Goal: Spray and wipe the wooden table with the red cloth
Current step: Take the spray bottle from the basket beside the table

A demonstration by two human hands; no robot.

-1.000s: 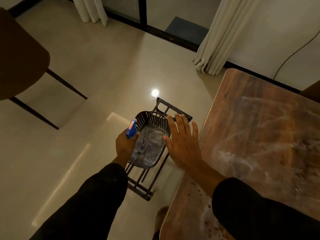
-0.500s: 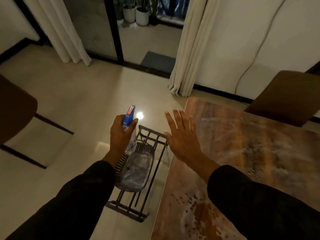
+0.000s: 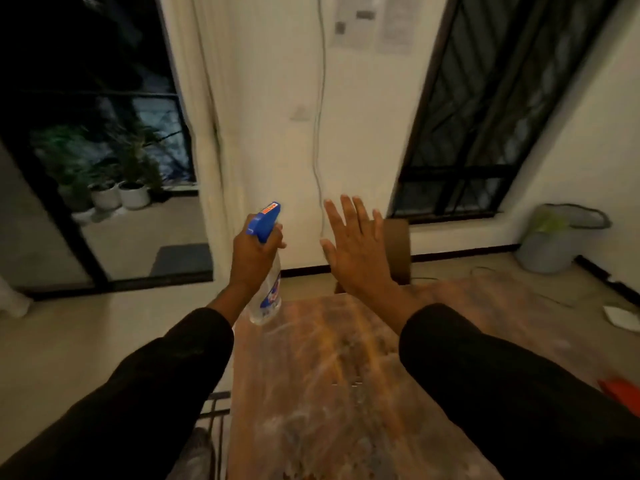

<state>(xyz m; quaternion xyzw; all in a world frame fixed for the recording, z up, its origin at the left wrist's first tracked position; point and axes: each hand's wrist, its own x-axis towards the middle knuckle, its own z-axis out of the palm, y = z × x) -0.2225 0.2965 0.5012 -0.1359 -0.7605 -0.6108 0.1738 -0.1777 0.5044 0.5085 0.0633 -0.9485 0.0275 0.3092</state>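
A: The clear plastic spray bottle with blue trigger head is gripped in the left hand, above the streaked wooden surface.

B: The label's writing is blurred. The right hand is held spread, empty; a red cloth is glimpsed at the right edge.

My left hand hides the neck of the spray bottle; its label's too blurred to read. The red cloth is just a corner, cut off by the right edge.

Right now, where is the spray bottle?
In the head view, the spray bottle is left of centre, held upright in the left hand above the table's far left corner.
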